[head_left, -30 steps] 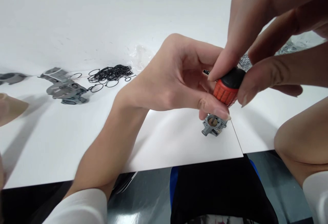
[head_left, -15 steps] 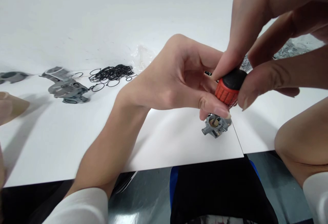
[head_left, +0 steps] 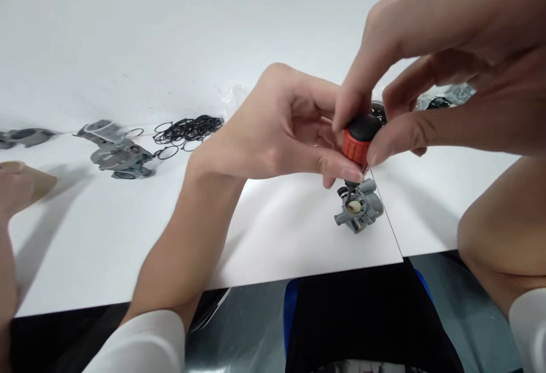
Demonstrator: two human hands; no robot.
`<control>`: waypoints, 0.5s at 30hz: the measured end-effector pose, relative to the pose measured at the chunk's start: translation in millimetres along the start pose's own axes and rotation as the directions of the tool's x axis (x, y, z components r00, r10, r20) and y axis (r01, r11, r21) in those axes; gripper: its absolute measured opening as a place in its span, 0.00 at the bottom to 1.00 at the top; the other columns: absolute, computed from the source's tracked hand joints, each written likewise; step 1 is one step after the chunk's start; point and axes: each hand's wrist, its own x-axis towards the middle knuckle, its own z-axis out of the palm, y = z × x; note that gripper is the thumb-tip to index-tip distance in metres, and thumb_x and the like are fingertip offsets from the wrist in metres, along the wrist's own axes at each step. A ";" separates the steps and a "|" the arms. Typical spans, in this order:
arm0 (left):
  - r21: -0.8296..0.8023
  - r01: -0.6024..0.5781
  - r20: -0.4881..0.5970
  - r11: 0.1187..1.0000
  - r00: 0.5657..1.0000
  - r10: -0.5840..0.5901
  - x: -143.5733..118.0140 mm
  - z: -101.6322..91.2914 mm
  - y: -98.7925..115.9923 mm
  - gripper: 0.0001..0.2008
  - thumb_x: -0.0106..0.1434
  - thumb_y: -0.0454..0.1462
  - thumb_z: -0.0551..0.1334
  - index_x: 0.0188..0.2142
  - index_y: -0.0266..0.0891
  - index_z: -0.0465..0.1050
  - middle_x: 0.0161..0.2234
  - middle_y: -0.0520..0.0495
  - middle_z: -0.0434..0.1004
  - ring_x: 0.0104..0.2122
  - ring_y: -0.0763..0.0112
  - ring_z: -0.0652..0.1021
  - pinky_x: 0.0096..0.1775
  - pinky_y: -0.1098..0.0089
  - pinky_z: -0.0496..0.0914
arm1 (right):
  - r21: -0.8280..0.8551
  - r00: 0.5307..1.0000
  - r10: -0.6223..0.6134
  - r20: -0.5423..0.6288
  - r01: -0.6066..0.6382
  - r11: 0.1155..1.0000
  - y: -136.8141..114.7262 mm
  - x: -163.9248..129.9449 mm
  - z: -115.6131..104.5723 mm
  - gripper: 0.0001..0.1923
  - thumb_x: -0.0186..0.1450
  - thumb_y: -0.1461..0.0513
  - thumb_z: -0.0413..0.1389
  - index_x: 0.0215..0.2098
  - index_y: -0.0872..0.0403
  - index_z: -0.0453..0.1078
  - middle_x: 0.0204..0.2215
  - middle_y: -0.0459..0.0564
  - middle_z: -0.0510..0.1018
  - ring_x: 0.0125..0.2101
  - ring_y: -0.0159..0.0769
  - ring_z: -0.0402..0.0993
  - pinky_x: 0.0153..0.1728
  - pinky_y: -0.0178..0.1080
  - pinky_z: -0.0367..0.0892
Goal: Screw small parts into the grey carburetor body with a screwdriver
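A person's right hand (head_left: 426, 94) pinches the red-and-black handle of a screwdriver (head_left: 357, 141) between thumb and fingertips, its tip set down into the grey carburetor (head_left: 358, 209) that stands on the white table (head_left: 264, 231) directly beneath the grip. The left hand (head_left: 285, 131) closes beside it, thumb and forefinger steadying the lower handle just above the part. Compared with a second ago, the handle sits lower and farther from the camera, and the carburetor has turned so that more of its side and pale centre show; by appearance the driver has been worked round and the part has shifted with it, which suggests the turning is under way rather than finished. Well to the left of the grip lie a pile of black rings (head_left: 187, 129) and several more grey castings (head_left: 119, 154). Another person's hand (head_left: 17, 185) rests at the far left edge. A clear bag (head_left: 447, 95) shows behind the right fingers.
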 end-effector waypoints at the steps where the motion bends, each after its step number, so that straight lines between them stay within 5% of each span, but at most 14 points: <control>1: -0.001 -0.018 -0.027 1.000 0.999 0.018 -0.3 -0.7 2.1 0.09 0.57 0.26 0.74 0.36 0.34 0.79 0.32 0.53 0.83 0.30 0.71 0.84 0.38 0.65 0.84 | -0.007 1.000 0.002 -0.015 -0.002 1.000 -9.6 -5.5 -2.1 0.28 0.63 0.39 0.63 0.53 0.45 0.77 0.44 0.49 0.79 0.53 0.48 0.78 0.51 0.50 0.80; 5: 0.052 0.016 -0.095 0.999 0.995 -0.011 -3.9 -1.3 16.0 0.10 0.55 0.26 0.74 0.35 0.34 0.80 0.30 0.52 0.81 0.28 0.70 0.84 0.31 0.68 0.82 | -0.008 0.998 -0.060 -0.015 0.060 0.998 -53.8 -20.2 -14.0 0.30 0.65 0.39 0.61 0.58 0.44 0.74 0.45 0.49 0.79 0.50 0.46 0.79 0.49 0.49 0.80; 8: 0.092 0.058 -0.118 0.994 0.992 -0.047 -7.9 -1.9 26.9 0.10 0.55 0.25 0.73 0.36 0.35 0.80 0.30 0.53 0.81 0.30 0.69 0.85 0.27 0.71 0.80 | 0.060 0.965 -0.226 0.133 0.220 0.974 -74.4 -22.5 -12.2 0.29 0.65 0.40 0.62 0.59 0.43 0.72 0.48 0.47 0.79 0.48 0.42 0.79 0.48 0.46 0.80; 11: 0.109 0.013 -0.131 0.994 0.991 0.001 -10.2 -3.4 32.9 0.10 0.55 0.25 0.73 0.36 0.30 0.79 0.30 0.52 0.81 0.28 0.70 0.84 0.26 0.73 0.79 | 0.111 0.909 -0.298 0.291 0.277 0.954 -69.7 -33.2 21.7 0.23 0.67 0.45 0.63 0.56 0.45 0.72 0.48 0.46 0.81 0.44 0.40 0.79 0.44 0.44 0.79; 13: 0.124 -0.020 -0.127 0.992 0.991 0.036 -10.7 -3.9 34.3 0.10 0.54 0.25 0.74 0.36 0.28 0.79 0.29 0.51 0.82 0.28 0.69 0.83 0.24 0.72 0.79 | 0.070 0.885 -0.266 0.382 0.259 0.963 -57.5 -48.8 59.3 0.26 0.64 0.50 0.67 0.58 0.45 0.71 0.52 0.49 0.80 0.50 0.46 0.77 0.48 0.48 0.79; 15: 0.147 -0.034 -0.115 0.989 0.992 0.051 -10.8 -3.9 34.6 0.10 0.55 0.25 0.75 0.36 0.27 0.79 0.29 0.50 0.82 0.29 0.67 0.84 0.25 0.72 0.79 | -0.043 0.890 -0.286 0.355 0.321 0.946 -45.6 -66.7 95.8 0.21 0.63 0.56 0.68 0.53 0.48 0.74 0.55 0.52 0.78 0.57 0.55 0.71 0.56 0.59 0.72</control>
